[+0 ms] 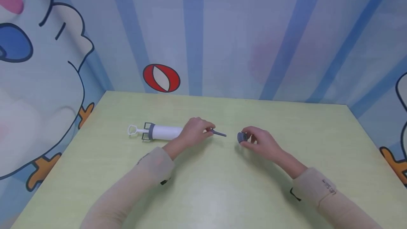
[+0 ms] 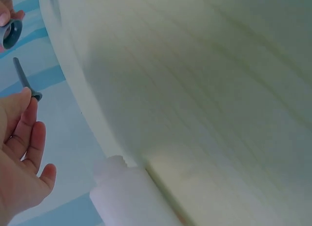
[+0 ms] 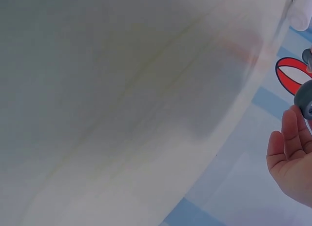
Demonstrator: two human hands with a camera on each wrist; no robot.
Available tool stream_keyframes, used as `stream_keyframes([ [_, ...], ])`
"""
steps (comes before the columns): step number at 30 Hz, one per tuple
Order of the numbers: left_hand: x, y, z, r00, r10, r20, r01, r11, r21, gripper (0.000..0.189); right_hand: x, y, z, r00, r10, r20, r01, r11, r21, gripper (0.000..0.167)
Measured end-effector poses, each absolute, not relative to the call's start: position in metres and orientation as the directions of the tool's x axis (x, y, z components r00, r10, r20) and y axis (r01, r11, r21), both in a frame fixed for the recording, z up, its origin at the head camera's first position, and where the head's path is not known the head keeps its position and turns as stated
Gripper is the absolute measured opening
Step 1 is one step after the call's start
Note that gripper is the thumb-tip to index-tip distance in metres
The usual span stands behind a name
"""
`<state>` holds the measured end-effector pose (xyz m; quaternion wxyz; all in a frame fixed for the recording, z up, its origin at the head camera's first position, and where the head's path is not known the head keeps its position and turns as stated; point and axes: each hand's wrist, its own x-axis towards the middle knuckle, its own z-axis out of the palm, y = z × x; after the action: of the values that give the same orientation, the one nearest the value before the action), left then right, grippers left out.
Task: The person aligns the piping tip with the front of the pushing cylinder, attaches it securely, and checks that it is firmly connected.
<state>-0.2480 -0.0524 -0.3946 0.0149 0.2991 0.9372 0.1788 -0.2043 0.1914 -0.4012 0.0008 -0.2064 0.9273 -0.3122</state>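
Observation:
My left hand (image 1: 196,131) pinches a slim dark grey nozzle (image 1: 219,133) by its wide end, between thumb and forefinger; its narrow tip points right. A dark grey ring-shaped cap (image 1: 242,137) is held by my right hand (image 1: 262,143) between thumb and fingers, a short gap from the nozzle tip. In the left wrist view the cap (image 2: 11,33) shows its open hole. On the table, left of and partly behind my left hand, lies a large white syringe-like tube (image 1: 165,132) with a grey collar and white plunger handle (image 1: 132,129). Its necked front end (image 2: 116,163) shows in the left wrist view.
The pale yellow-green table (image 1: 203,193) ends at a blue striped wall (image 1: 222,38) along its back edge. Printed cartoon figures cover the side walls. A red and white oval (image 1: 161,78) is printed low on the back wall.

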Motion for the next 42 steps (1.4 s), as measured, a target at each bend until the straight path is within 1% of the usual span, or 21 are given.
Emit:
stream_keyframes([
  [8, -0.239, -0.046, -0.394, -0.815, 0.560, 0.151, 0.575, 0.746, 0.337, 0.027, -0.201, 0.187, -0.403, -0.930, -0.339, 0.141, -0.344, 0.668, -0.660, 0.033],
  [16, -0.232, -0.041, -0.394, -0.805, 0.564, 0.185, 0.587, 0.712, 0.386, 0.027, -0.200, 0.180, -0.403, -0.926, -0.334, 0.174, -0.352, 0.603, -0.716, 0.033],
  [20, -0.229, -0.038, -0.393, -0.809, 0.560, 0.177, 0.578, 0.705, 0.411, 0.027, -0.199, 0.178, -0.403, -0.917, -0.348, 0.197, -0.374, 0.572, -0.730, 0.032],
  [24, -0.227, -0.035, -0.393, -0.804, 0.568, 0.176, 0.585, 0.704, 0.403, 0.027, -0.198, 0.175, -0.402, -0.912, -0.358, 0.202, -0.382, 0.560, -0.735, 0.031],
  [29, -0.224, -0.033, -0.394, -0.789, 0.582, 0.197, 0.607, 0.687, 0.400, 0.026, -0.198, 0.173, -0.402, -0.913, -0.361, 0.190, -0.375, 0.557, -0.741, 0.031],
  [36, -0.220, -0.029, -0.393, -0.770, 0.592, 0.238, 0.634, 0.666, 0.393, 0.024, -0.195, 0.170, -0.401, -0.901, -0.380, 0.210, -0.401, 0.540, -0.740, 0.031],
  [42, -0.219, -0.025, -0.395, -0.765, 0.593, 0.253, 0.641, 0.660, 0.392, 0.023, -0.195, 0.169, -0.401, -0.903, -0.382, 0.195, -0.388, 0.534, -0.751, 0.030],
])
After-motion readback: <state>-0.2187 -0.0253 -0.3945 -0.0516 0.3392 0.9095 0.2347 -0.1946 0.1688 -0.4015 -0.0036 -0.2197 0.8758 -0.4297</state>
